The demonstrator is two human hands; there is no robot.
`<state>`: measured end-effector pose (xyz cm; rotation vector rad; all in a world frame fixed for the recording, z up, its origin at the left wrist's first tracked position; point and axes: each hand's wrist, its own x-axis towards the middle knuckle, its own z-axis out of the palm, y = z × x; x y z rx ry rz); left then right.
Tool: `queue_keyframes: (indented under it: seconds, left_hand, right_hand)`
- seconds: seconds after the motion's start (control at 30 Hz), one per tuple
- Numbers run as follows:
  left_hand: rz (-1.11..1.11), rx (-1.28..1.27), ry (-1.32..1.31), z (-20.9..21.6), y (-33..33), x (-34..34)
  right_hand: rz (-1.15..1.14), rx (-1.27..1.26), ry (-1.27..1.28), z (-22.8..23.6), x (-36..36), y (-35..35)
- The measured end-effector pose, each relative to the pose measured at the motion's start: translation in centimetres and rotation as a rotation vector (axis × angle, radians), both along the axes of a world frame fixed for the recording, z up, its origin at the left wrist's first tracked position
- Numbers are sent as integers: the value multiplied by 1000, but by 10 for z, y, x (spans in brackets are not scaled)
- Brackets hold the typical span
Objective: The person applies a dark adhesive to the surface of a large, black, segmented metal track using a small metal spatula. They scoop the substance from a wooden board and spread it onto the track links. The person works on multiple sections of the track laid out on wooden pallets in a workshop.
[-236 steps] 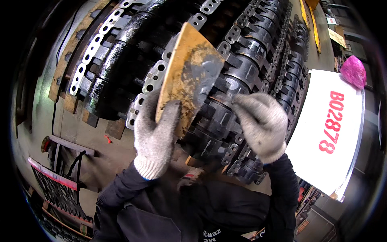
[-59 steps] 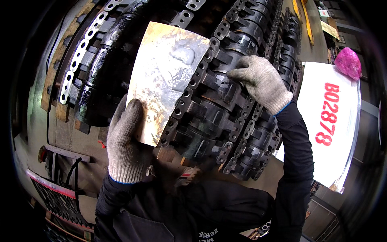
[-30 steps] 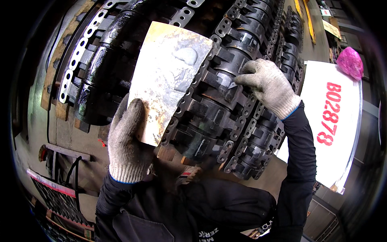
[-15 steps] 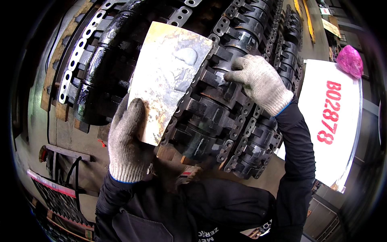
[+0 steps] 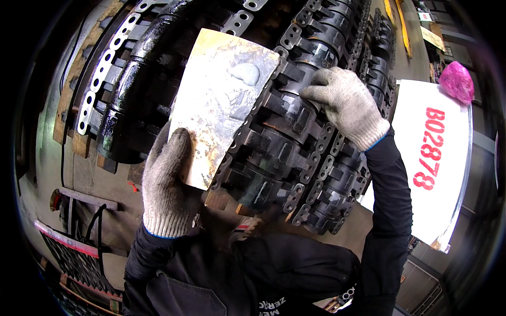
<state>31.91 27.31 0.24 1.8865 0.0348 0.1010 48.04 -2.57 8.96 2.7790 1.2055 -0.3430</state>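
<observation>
My left hand (image 5: 167,189), in a knit work glove, grips the lower left edge of a flat, stained, pale board (image 5: 205,100), thumb on top. A rounded lump of grey paste (image 5: 245,74) sits near the board's upper right, with grey smears below it. My right hand (image 5: 345,105), gloved too, is closed with thumb and fingers bent together. Its fingertips are at a black rounded part of the track chain (image 5: 287,111); whether they touch it, or hold something small, is hidden.
More black track chains (image 5: 333,197) lie in rows beneath and beyond my hands. On the left are bare metal links (image 5: 101,69) and timber (image 5: 79,68). At the right, a white panel (image 5: 429,137) with red markings carries a pink bundle (image 5: 457,82). A dark rack (image 5: 79,253) stands lower left.
My right hand has shifted slightly right, and its fingers are bent closer together. A pale patch by its fingertips looks fainter. My left hand and the board have barely moved.
</observation>
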Motion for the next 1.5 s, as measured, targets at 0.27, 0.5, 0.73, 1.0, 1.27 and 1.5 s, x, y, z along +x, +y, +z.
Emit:
queue_keyframes:
  seconds: [0.27, 0.5, 0.73, 1.0, 1.27, 1.5]
  left_hand:
    - [-14, 3, 48, 12, 1, 6]
    - [9, -112, 70, 12, -2, 6]
    - [97, -523, 281, 17, -6, 9]
    - [-17, 88, 11, 3, 3, 0]
    - [3, 35, 19, 5, 0, 0]
    - [-58, 2, 188, 16, -1, 8]
  right_hand:
    - [25, -25, -28, -21, 15, 4]
    - [-17, -97, 29, -18, 13, 10]
    - [17, -51, 9, -9, 7, 0]
    - [35, -16, -7, -7, 1, -12]
    - [-6, 20, 23, 4, -3, -20]
    - [-1, -10, -7, -2, -8, -18]
